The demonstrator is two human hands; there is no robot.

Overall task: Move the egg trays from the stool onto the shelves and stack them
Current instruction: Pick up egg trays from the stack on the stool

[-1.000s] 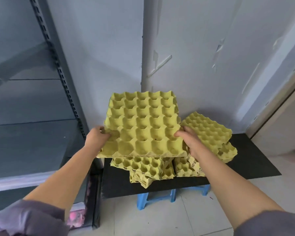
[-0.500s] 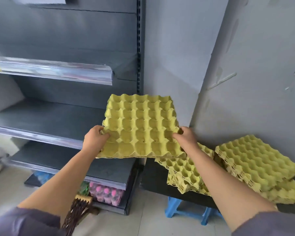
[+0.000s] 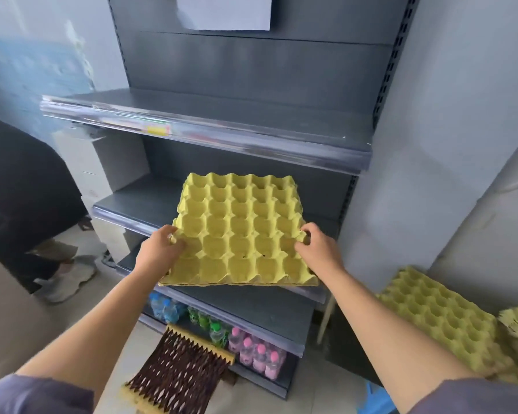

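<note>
Several grey decks of the metal shelving unit (image 3: 251, 70) face me, and I judge the middle shelf (image 3: 144, 204) to be my target, since its bare surface lies just behind what I carry. The yellow egg trays (image 3: 240, 231), a thin nested stack by the layered look of the near edge, hang in the air between my hands, cups up, with the far edge reaching toward the gap under the upper shelf (image 3: 210, 130). The spare trays (image 3: 437, 321) wait low on my right. My left hand (image 3: 159, 249) grips the left rim near the front corner, thumb on top. My right hand (image 3: 317, 249) curls its fingers (image 3: 304, 234) over the right rim. To do this well I should hold the stack level so the layers do not slide apart and lead the far edge in under the upper shelf's lip. Then I should set it flat and square, well in from the front rail, and release both hands together, leaving room above for the next trays.
</note>
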